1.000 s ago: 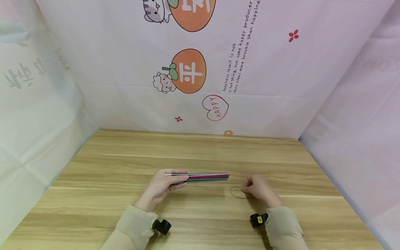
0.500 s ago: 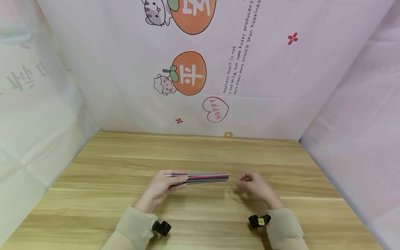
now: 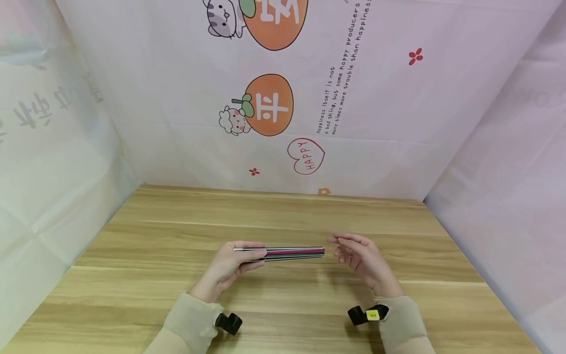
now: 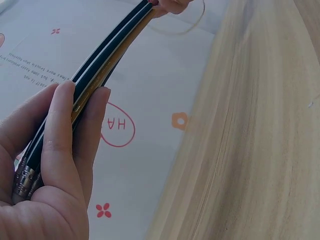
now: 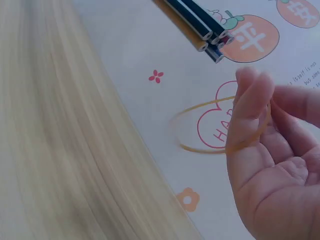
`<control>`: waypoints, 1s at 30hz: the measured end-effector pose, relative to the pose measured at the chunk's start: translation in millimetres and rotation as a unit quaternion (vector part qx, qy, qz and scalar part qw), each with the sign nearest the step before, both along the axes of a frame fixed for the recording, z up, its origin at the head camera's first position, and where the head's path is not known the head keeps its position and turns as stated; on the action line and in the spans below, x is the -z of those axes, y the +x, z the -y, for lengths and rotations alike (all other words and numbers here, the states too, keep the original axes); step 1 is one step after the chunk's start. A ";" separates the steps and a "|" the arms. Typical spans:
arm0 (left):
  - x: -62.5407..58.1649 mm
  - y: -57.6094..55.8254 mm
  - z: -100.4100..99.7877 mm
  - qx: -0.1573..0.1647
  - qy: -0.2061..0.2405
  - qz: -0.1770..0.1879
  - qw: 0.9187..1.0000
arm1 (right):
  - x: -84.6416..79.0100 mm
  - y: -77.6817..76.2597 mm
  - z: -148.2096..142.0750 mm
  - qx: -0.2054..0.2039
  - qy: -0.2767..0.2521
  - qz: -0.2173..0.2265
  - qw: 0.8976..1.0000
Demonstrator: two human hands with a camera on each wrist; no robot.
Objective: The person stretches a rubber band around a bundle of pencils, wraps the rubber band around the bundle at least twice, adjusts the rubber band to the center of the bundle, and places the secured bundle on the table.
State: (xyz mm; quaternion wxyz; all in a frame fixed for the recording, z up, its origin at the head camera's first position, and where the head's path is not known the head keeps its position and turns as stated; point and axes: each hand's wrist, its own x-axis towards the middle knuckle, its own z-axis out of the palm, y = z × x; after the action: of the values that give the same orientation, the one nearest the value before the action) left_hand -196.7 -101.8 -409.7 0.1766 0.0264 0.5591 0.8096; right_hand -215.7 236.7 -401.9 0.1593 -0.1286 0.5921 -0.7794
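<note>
My left hand (image 3: 227,265) grips a bundle of several pencils (image 3: 296,251), held level above the table with the free ends pointing right. Dark green, yellow and magenta barrels show, and metal ferrules (image 4: 24,181) sit at the palm end. Just right of the free ends is my right hand (image 3: 364,258), its fingers partly bent. In the right wrist view a thin tan rubber band (image 5: 200,151) hangs as a loop from the pinched fingertips and crosses the thumb. The flat, unsharpened pencil ends (image 5: 207,42) lie beyond those fingertips, outside the loop.
Both hands are over a wood-grain table (image 3: 283,216). A printed pale cloth (image 3: 376,162) rises behind its back edge, with more cloth at both sides. Small black cameras sit at the left wrist (image 3: 228,323) and right wrist (image 3: 367,314).
The right hand has risen slightly and its fingers have spread from a closed pinch. The band loop, which hung below it, no longer shows in the head view. Left hand and pencils stay put.
</note>
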 end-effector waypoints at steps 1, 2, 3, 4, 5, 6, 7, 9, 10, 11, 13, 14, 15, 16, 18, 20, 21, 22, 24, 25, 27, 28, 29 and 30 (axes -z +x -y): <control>-0.1 0.0 -0.1 0.000 -0.001 0.000 1.000 | -0.3 0.0 -0.2 0.000 -0.016 0.002 1.000; -0.1 -0.1 -0.1 0.000 -0.001 0.000 1.000 | -0.5 0.0 -0.2 0.001 -0.031 0.004 1.000; -0.2 -0.1 -0.2 0.001 -0.002 0.000 1.000 | -0.4 0.1 -0.4 0.003 -0.043 0.006 0.999; -0.3 -0.1 -0.3 0.001 -0.002 0.000 1.000 | -0.2 0.1 -0.4 0.005 -0.050 0.004 0.999; -0.5 -0.1 -0.3 0.001 -0.003 0.000 1.000 | 0.0 0.2 -0.2 0.007 -0.054 0.002 0.999; -0.6 0.0 -0.4 0.001 -0.002 0.000 1.000 | 0.4 0.3 0.1 0.011 -0.055 0.000 0.998; -0.7 0.0 -0.4 0.000 -0.002 0.000 1.000 | 0.7 0.4 0.5 0.018 -0.051 -0.003 0.999; -1.0 0.2 -0.4 -0.002 -0.003 0.000 1.000 | 1.3 0.8 1.8 0.040 -0.036 -0.007 0.999; -1.1 0.4 -0.4 -0.003 -0.004 0.001 1.000 | 1.4 1.1 2.7 0.052 -0.026 -0.006 0.998; -1.2 0.6 -0.4 -0.004 -0.004 0.001 1.000 | 1.4 1.3 3.7 0.066 -0.017 -0.003 0.998; -1.5 0.9 -0.3 -0.004 -0.006 0.000 1.000 | 1.4 1.8 5.8 0.093 0.006 0.003 0.996; -1.6 1.1 -0.3 -0.004 -0.007 0.000 1.000 | 1.4 1.9 6.7 0.102 0.017 0.005 0.995; -1.8 1.1 -0.3 -0.004 -0.007 0.000 1.000 | 1.3 2.1 7.6 0.109 0.027 0.007 0.994; -1.8 1.1 -0.3 -0.003 -0.008 0.000 1.000 | 1.4 2.3 8.4 0.112 0.036 0.010 0.993; -1.9 0.8 -0.3 -0.001 -0.007 -0.001 1.000 | 1.5 2.5 10.0 0.114 0.058 0.010 0.992; -1.9 0.2 -0.3 0.000 -0.005 -0.002 1.000 | 2.2 2.0 11.3 0.107 0.073 0.006 0.992; -1.8 0.0 -0.3 0.001 -0.004 -0.002 1.000 | 2.6 1.7 12.1 0.103 0.081 0.004 0.991; -1.7 -0.3 -0.3 0.001 -0.003 -0.003 1.000 | 3.1 1.3 12.9 0.098 0.088 0.001 0.991; -1.4 -0.8 -0.2 0.002 -0.002 -0.003 1.000 | 4.2 0.7 14.6 0.085 0.101 -0.007 0.991; -1.2 -0.9 -0.1 0.002 -0.002 -0.003 1.000 | 4.9 0.5 15.5 0.079 0.105 -0.011 0.991; -1.0 -1.1 -0.1 0.002 -0.001 -0.003 1.000 | 6.2 0.4 17.5 0.063 0.107 -0.018 0.992; -0.9 -1.2 -0.1 0.002 -0.001 -0.003 1.000 | 6.8 0.5 18.5 0.052 0.104 -0.023 0.993; -0.8 -1.2 -0.1 0.002 -0.001 -0.003 1.000 | 7.3 0.7 19.6 0.039 0.097 -0.029 0.994; -0.9 -1.2 -0.2 0.002 0.000 -0.003 1.000 | 7.9 0.7 20.8 0.025 0.088 -0.035 0.995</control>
State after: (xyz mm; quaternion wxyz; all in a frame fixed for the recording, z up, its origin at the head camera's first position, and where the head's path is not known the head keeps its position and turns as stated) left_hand -197.8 -101.6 -408.9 0.1769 0.0297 0.5599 0.8089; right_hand -215.0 215.9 -409.9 0.1295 -0.1270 0.6667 -0.7229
